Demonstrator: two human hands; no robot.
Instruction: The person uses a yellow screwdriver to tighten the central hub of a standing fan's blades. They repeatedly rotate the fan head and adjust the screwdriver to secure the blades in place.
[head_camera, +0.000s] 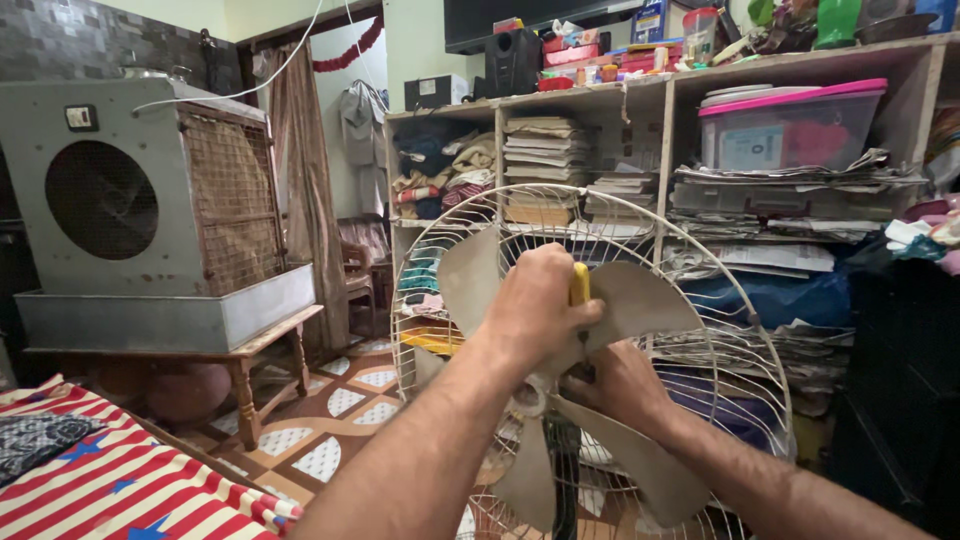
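Cluttered room: wooden shelves (640, 95) stacked with papers and folded cloth, big metal air cooler (140, 210) on a low wooden stand, patterned floor tiles (330, 430), striped bedsheet (110, 480) at lower left. Front and centre, pedestal fan (600, 400) with front cover off, rear wire guard (740, 330) and dusty blades (640, 300) exposed. Left hand (535, 305) fisted tight round yellow-handled screwdriver (579, 284), tip lost behind the fist, seemingly at the blade hub. Right hand (620, 385) closed around the hub area just below, bracing (exact grip partly hidden by the left hand). Apparent step: working a fastener at the hub. Likely need next: steady downward pressure, blades kept from turning, tool kept square.
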